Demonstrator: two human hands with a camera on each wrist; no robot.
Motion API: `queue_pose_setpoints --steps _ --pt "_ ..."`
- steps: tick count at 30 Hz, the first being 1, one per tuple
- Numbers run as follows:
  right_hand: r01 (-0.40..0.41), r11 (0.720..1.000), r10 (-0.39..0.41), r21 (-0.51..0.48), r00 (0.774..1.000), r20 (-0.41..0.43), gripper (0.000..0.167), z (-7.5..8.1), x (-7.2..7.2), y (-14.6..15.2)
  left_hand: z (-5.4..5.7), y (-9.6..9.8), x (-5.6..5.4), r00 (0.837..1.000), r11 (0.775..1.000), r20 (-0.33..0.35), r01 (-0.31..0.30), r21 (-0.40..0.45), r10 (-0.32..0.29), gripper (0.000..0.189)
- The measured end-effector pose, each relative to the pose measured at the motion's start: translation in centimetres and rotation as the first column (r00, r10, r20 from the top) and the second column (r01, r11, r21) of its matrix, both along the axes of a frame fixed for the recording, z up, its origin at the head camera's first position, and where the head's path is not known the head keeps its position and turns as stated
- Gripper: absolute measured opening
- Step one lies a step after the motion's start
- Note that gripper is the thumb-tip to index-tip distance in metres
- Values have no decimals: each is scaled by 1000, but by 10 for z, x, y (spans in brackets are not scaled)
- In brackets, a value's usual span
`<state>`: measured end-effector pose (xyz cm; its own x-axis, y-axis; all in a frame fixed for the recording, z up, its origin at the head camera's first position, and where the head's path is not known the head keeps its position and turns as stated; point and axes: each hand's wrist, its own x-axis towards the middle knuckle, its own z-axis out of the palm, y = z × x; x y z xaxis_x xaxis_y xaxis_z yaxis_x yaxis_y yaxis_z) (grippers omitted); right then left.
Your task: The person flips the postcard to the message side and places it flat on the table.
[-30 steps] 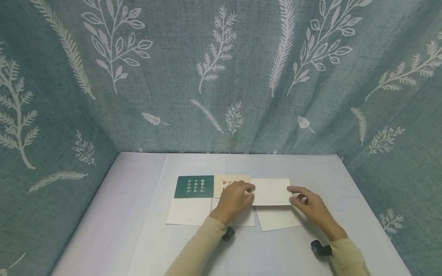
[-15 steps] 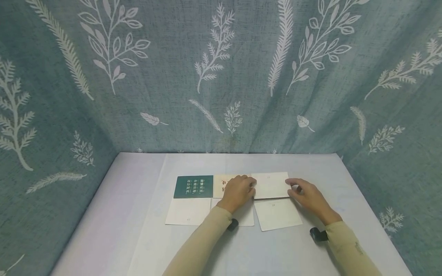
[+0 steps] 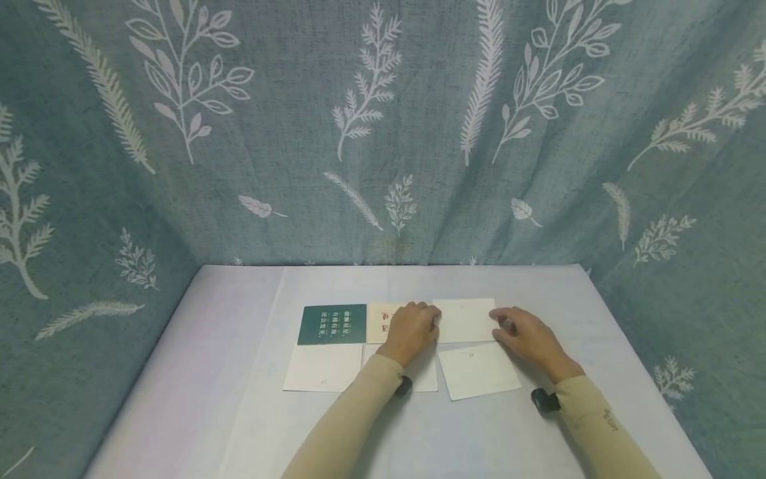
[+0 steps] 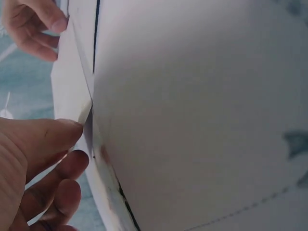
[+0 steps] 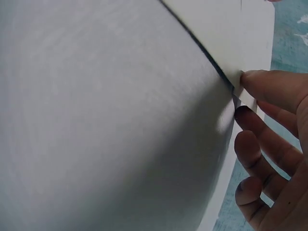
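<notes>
A blank white card (image 3: 465, 320) lies at the right end of the back row, between both hands. My left hand (image 3: 411, 332) pinches its left edge; in the left wrist view the thumb (image 4: 67, 132) presses on a slightly raised corner. On the opposite edge, my right hand (image 3: 529, 338) pinches the card, its thumb (image 5: 269, 86) on top and a fingertip at the underside. Left of it a cream card (image 3: 378, 324) with red characters is partly covered by my left hand. In front, another white card (image 3: 479, 371) lies slightly askew.
A dark green card (image 3: 331, 324) with white characters ends the back row on the left. Below it lies a white card (image 3: 326, 367), beside another white card (image 3: 426, 374) half hidden by my left forearm. A patterned curtain (image 3: 287, 133) rises behind the white table (image 3: 239, 426).
Both hands have moved the white card away from me, off the askew card it overlapped, into line with the back row. Over the last half second it has barely shifted.
</notes>
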<state>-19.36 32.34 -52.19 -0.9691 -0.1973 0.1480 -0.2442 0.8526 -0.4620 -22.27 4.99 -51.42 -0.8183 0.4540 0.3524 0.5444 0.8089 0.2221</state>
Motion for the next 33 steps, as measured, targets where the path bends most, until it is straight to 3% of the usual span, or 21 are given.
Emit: queue_pose_setpoints --steps 33 --pt "26 999 -26 20 1000 5 33 1 8 -9 -8 -8 2 993 999 -119 10 34 -6 18"
